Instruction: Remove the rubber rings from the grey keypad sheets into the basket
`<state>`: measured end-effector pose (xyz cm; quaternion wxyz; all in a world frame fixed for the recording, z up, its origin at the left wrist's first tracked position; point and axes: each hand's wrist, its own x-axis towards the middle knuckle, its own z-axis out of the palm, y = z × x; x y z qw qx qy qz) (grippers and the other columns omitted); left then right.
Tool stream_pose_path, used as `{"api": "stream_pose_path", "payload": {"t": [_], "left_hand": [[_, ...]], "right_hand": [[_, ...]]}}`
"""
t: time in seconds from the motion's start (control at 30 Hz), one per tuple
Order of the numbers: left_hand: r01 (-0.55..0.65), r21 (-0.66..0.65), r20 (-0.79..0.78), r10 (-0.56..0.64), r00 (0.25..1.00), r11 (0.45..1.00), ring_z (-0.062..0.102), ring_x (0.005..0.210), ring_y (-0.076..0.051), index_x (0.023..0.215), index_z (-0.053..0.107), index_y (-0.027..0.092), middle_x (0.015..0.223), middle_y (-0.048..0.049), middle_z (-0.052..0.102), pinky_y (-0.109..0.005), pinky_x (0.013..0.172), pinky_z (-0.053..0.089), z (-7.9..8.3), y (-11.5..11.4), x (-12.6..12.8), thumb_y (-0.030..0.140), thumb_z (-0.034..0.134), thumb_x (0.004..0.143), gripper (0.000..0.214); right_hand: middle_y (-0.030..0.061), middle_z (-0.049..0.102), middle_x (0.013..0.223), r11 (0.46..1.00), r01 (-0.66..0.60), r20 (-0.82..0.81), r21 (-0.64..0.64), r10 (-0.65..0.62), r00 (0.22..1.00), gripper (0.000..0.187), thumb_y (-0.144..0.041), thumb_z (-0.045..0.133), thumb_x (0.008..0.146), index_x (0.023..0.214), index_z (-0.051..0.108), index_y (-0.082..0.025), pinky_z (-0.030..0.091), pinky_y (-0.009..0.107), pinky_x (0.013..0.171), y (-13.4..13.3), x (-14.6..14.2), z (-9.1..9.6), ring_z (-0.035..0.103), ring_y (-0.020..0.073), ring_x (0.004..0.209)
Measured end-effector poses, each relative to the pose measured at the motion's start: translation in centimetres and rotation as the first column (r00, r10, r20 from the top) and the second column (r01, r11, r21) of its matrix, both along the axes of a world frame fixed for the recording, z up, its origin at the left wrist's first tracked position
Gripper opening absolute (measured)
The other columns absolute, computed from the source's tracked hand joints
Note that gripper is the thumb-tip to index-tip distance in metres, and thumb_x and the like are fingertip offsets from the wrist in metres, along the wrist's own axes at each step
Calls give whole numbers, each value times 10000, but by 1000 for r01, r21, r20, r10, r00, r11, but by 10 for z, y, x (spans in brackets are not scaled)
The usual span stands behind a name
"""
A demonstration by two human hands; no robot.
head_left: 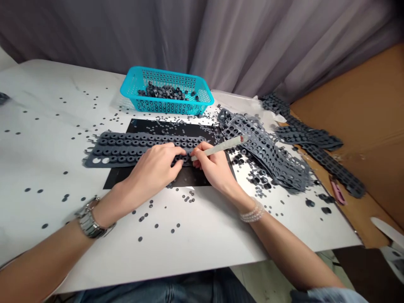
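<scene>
A dark grey rubber sheet point(124, 148) with rows of round, holed plugs lies across a black mat point(121, 179). My left hand point(158, 164) rests on the sheet, fingers stretched over the plugs and thumb apart from the index finger. Close beside it, my right hand point(214, 164) grips a pale pen-shaped tool point(225, 145) with a reddish rear end. The tool slants down to the left, its front end against the sheet's right part. Its exact tip, and what lies under my fingers, cannot be made out.
Behind the sheet stands a turquoise basket point(172, 107) with loose black plugs. Punched sheets point(268, 153) are heaped at right, near a pink-handled cutter point(337, 191) and a cardboard panel point(356, 101). Small black discs are scattered over the white table point(110, 252).
</scene>
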<state>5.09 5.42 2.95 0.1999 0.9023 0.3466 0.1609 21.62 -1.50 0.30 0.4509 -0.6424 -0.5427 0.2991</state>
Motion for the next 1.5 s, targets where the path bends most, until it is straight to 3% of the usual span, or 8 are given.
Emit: {"api": "stream_pose_path", "payload": {"t": [0.33, 0.53, 0.63, 0.73, 0.83, 0.93, 1.13, 1.5], "left_hand": [[64, 74, -146, -52, 988, 995, 629, 785, -231, 894, 704, 180, 844, -85, 678, -322, 649, 404, -10, 4, 13, 225, 478, 886, 230], [-105, -172, 144, 130, 981, 980, 486, 581, -136, 778, 688, 197, 618, 13, 568, -276, 564, 344, 6, 4, 2, 254, 595, 830, 121], [-139, -565, 394, 414, 821, 813, 375, 505, -80, 816, 687, 204, 615, 42, 496, -231, 451, 276, 16, 12, -12, 275, 702, 780, 81], [111, -863, 439, 624, 647, 493, 393, 521, -42, 768, 659, 170, 738, -1, 562, -159, 393, 286, 18, 23, -19, 181, 734, 761, 76], [264, -934, 353, 732, 583, 241, 448, 564, -38, 736, 649, 135, 840, -65, 612, -113, 405, 360, 15, 28, -18, 97, 693, 794, 82], [354, -930, 300, 771, 562, 104, 516, 624, -54, 774, 666, 109, 884, -103, 628, -103, 446, 421, 14, 25, -13, 35, 626, 830, 101], [443, -896, 281, 802, 527, 23, 600, 726, -79, 981, 712, 67, 941, -119, 659, -108, 545, 508, 16, 15, -10, 32, 590, 874, 166], [453, -890, 202, 843, 498, -55, 688, 872, -150, 888, 684, 65, 979, -153, 682, -159, 672, 599, 21, 6, -9, 6, 612, 852, 99]], "right_hand": [[-25, 521, 644, 999, -10, 180, 30, 5, 984, 232, -260, 423, 919, 695, 466, -221, 340, 266, 607, 1, -7, 7, 497, 139, 614], [-22, 512, 644, 1000, -7, 216, 17, 3, 976, 224, -231, 398, 913, 693, 439, -226, 332, 270, 614, 1, -9, 9, 496, 142, 614], [-24, 547, 642, 1000, 9, 95, -13, -8, 995, 217, -280, 422, 917, 728, 508, -217, 359, 265, 612, 2, -6, 6, 528, 147, 629], [-26, 581, 656, 999, 49, -28, 10, -49, 998, 219, -317, 455, 906, 745, 559, -211, 385, 256, 609, 1, -2, 4, 549, 144, 644], [-31, 583, 640, 991, 122, -110, 51, -116, 987, 213, -331, 480, 895, 753, 583, -210, 400, 253, 602, -1, 5, 3, 556, 138, 630], [-32, 575, 630, 980, 173, -157, 100, -157, 975, 210, -332, 497, 889, 750, 589, -205, 411, 254, 598, -3, 11, 5, 550, 130, 609], [-28, 557, 611, 966, 229, -215, 123, -199, 956, 199, -324, 527, 867, 730, 590, -195, 420, 258, 566, -6, 13, 10, 531, 128, 582], [-33, 547, 598, 947, 256, -280, 193, -197, 940, 196, -296, 552, 858, 695, 589, -193, 427, 247, 542, -8, 5, 14, 530, 114, 546]]}}
